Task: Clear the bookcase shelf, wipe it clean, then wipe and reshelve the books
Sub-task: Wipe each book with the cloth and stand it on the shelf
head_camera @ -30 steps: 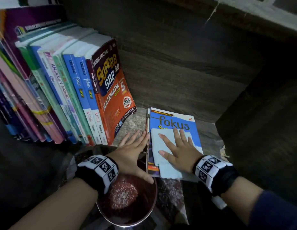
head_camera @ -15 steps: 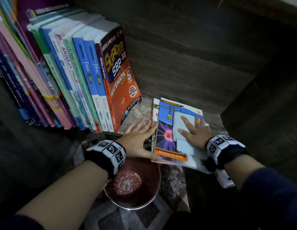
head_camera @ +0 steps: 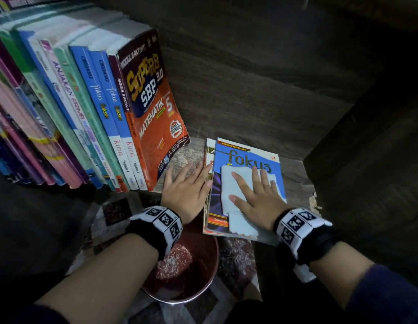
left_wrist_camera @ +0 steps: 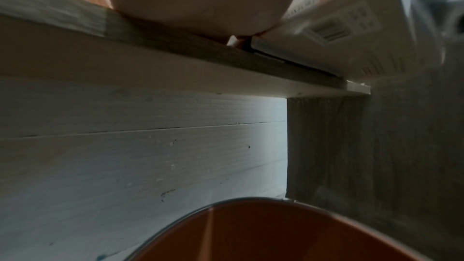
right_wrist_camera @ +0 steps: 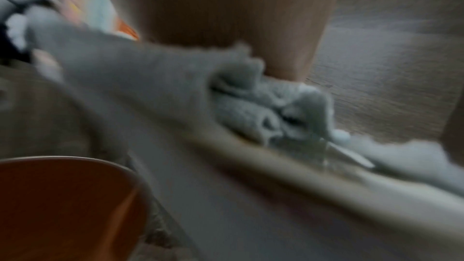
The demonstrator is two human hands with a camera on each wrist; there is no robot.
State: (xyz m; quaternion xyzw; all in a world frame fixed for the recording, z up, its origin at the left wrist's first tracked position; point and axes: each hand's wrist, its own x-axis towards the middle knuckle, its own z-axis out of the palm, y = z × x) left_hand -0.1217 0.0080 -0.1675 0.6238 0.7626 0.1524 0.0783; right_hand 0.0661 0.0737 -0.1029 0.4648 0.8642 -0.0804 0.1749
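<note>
Books [head_camera: 240, 183] lie stacked flat on the shelf [head_camera: 294, 181], their near ends overhanging its front edge above a red bowl [head_camera: 191, 277]. A pale cloth [head_camera: 236, 190] is pressed on the top cover by the right hand [head_camera: 257, 195], fingers flat and spread; the left hand [head_camera: 187, 185], also flat, steadies the stack's side. If the cloth is pressed hard near the overhang, the stack could be tipped into the bowl.

books [head_camera: 86, 108] upright, shelf [head_camera: 294, 174] left | flat book [head_camera: 247, 164] right, cloth [head_camera: 236, 190] on it | bowl [head_camera: 198, 284] below
</note>
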